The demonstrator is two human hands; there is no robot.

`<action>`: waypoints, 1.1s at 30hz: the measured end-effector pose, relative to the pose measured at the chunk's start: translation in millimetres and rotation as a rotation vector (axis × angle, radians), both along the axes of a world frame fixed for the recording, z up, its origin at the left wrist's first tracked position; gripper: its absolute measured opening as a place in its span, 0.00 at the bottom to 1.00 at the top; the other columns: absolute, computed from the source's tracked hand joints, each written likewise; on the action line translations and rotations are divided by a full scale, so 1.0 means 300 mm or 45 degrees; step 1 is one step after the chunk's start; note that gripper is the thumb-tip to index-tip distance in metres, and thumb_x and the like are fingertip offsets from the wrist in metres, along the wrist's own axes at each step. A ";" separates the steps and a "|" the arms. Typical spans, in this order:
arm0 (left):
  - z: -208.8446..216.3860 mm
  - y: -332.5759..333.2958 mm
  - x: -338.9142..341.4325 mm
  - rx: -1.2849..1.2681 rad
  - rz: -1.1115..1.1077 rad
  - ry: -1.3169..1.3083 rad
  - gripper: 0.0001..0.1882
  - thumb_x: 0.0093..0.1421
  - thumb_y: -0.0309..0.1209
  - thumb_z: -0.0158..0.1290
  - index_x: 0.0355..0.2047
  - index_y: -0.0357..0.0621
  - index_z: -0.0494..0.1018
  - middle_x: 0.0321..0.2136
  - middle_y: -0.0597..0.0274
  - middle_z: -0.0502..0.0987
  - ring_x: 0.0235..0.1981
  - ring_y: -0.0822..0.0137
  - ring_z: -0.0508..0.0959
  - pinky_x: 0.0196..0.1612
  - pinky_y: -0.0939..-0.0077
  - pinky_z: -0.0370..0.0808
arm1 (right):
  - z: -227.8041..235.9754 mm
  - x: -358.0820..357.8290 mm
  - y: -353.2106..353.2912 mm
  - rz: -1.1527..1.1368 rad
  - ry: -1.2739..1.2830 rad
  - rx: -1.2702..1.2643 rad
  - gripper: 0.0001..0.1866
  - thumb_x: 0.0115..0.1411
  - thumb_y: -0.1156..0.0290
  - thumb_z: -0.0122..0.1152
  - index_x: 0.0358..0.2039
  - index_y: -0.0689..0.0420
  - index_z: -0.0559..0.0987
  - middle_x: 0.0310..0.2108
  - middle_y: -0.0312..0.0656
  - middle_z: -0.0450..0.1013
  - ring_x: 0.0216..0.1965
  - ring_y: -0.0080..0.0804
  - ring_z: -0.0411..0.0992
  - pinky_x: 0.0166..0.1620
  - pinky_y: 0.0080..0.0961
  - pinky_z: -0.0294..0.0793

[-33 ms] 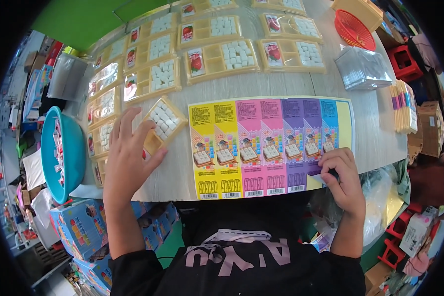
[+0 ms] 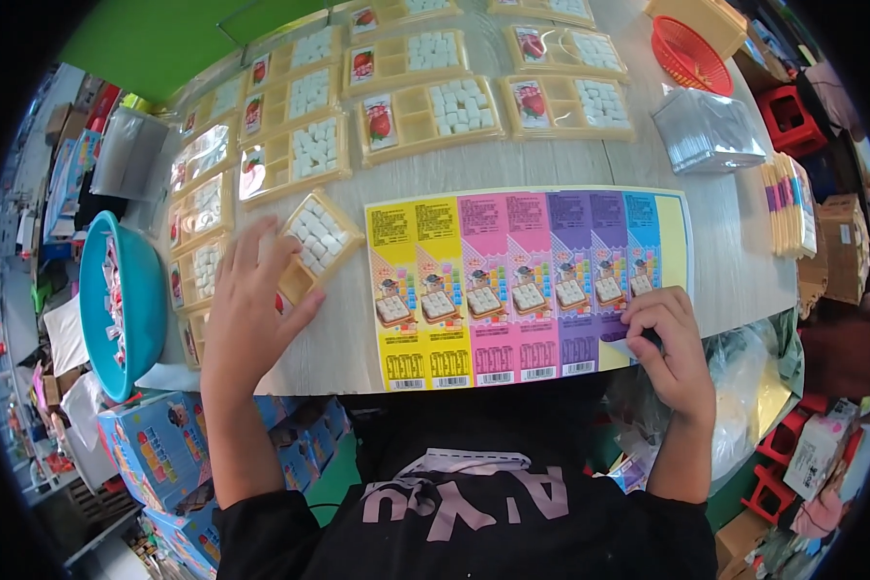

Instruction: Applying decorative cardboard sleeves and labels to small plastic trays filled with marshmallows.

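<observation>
My left hand [image 2: 251,300] spans the lower end of a small plastic tray [image 2: 290,283], with thumb and index finger at its two long edges. White cubes [image 2: 317,237], like gum or candy pieces, fill the tray's upper part, and the hand hides much of its lower end. A sheet of labels [image 2: 512,290] in yellow, pink, purple and blue lies flat at the table's front edge. At its lower right my right hand [image 2: 675,348] has curled fingers pinching the lifted end of a purple label [image 2: 611,329]. Pale yellow backing shows below that label.
Rows of similar filled trays [image 2: 430,114] cover the back and left of the table. A turquoise basin [image 2: 145,319] with small packets stands at left. Back right hold a red basket [image 2: 688,58], a stack of clear lids [image 2: 710,133] and upright trays [image 2: 791,205]. Blue cartons [image 2: 155,445] sit below.
</observation>
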State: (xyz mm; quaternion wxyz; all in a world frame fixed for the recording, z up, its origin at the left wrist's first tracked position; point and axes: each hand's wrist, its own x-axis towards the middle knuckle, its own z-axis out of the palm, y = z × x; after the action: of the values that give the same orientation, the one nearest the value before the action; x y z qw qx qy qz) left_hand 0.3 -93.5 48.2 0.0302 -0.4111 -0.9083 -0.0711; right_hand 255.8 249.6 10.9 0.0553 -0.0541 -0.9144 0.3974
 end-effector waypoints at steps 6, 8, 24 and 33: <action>-0.013 -0.006 -0.011 0.131 0.014 -0.133 0.21 0.45 0.27 0.64 0.40 0.40 0.70 0.44 0.52 0.73 0.47 0.47 0.72 0.51 0.57 0.70 | -0.003 0.000 0.005 0.019 0.009 0.008 0.06 0.58 0.69 0.57 0.30 0.57 0.72 0.38 0.43 0.73 0.44 0.43 0.67 0.52 0.34 0.63; -0.019 -0.006 -0.012 0.158 0.020 -0.124 0.22 0.44 0.26 0.64 0.40 0.40 0.70 0.43 0.52 0.73 0.46 0.46 0.72 0.50 0.58 0.70 | -0.004 0.002 0.006 0.016 0.005 0.012 0.06 0.58 0.69 0.58 0.30 0.57 0.72 0.38 0.43 0.73 0.44 0.43 0.67 0.52 0.35 0.63; 0.012 0.308 0.152 0.140 -0.602 -0.260 0.29 0.37 0.28 0.68 0.42 0.42 0.71 0.49 0.46 0.71 0.50 0.45 0.73 0.55 0.56 0.70 | -0.015 0.003 0.013 0.014 0.038 -0.041 0.05 0.58 0.71 0.58 0.30 0.58 0.72 0.41 0.44 0.75 0.45 0.43 0.69 0.51 0.34 0.65; -0.125 0.343 0.151 0.101 -0.708 -0.165 0.28 0.47 0.37 0.64 0.47 0.44 0.68 0.56 0.44 0.66 0.56 0.44 0.68 0.59 0.52 0.65 | 0.041 -0.012 0.019 -0.186 -0.183 -0.388 0.03 0.66 0.74 0.51 0.36 0.60 0.70 0.42 0.45 0.76 0.44 0.34 0.70 0.53 0.29 0.67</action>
State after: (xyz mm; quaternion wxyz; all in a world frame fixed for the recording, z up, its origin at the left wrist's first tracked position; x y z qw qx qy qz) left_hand 45.7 9.4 10.6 -0.0325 -0.6374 -0.7573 -0.1384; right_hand 252.1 255.3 23.0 0.0096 -0.1566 -0.8389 0.5213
